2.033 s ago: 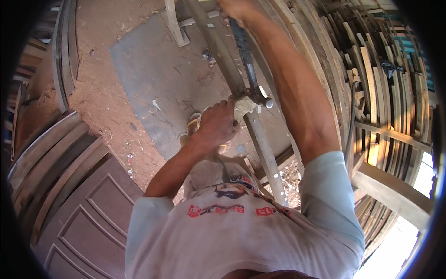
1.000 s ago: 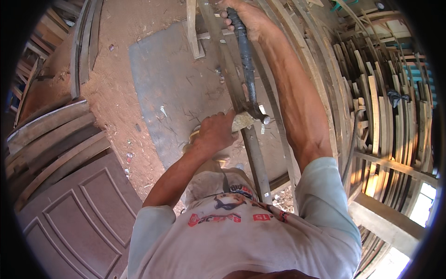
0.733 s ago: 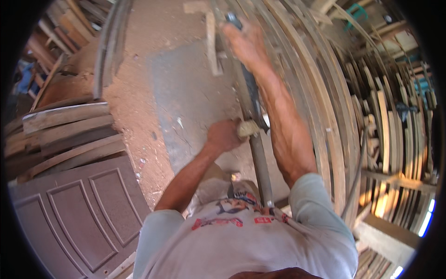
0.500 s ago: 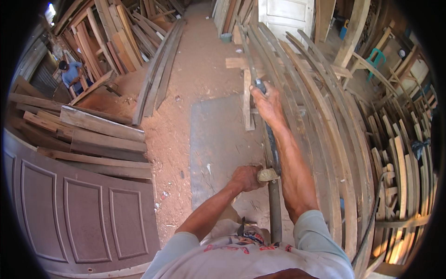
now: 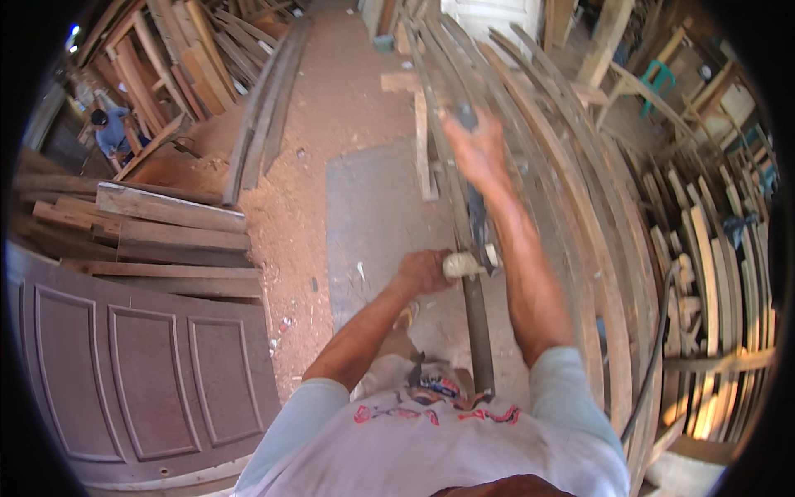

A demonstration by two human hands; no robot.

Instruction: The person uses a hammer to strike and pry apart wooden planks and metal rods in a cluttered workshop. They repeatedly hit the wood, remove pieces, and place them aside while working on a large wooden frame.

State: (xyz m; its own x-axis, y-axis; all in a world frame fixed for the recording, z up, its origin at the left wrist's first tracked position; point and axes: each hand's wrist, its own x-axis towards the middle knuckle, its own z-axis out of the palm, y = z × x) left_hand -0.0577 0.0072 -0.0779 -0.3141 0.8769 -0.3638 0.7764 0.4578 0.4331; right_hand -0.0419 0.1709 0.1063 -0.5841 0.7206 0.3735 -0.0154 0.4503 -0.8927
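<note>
My left hand (image 5: pixel 424 272) is closed around the side of a tan, rounded block-like handle (image 5: pixel 462 265). This handle sits across a long, narrow grey-brown beam (image 5: pixel 478 331) that runs away from my body. A dark, narrow tool part (image 5: pixel 476 219) extends forward from near the handle along the beam, partly behind my right forearm. Farther ahead, my right hand (image 5: pixel 476 147) is wrapped about a dark grip (image 5: pixel 466 118) at the far end; motion smears its fingers. The exact kind of tool is not plain.
Long planks (image 5: pixel 571 190) lie on trestles at my right, with stacked timber strips (image 5: pixel 712 290) beyond. A brown panelled door (image 5: pixel 149 381) and stacked boards (image 5: pixel 178 219) are at left. A person in blue (image 5: pixel 112 137) works far left. A grey sheet (image 5: pixel 364 207) covers sawdust-strewn ground.
The view has shifted, moving the scene up and slightly left. My left hand and the tan handle sit slightly farther forward along the beam. My right hand is now blurred, still at the dark grip.
</note>
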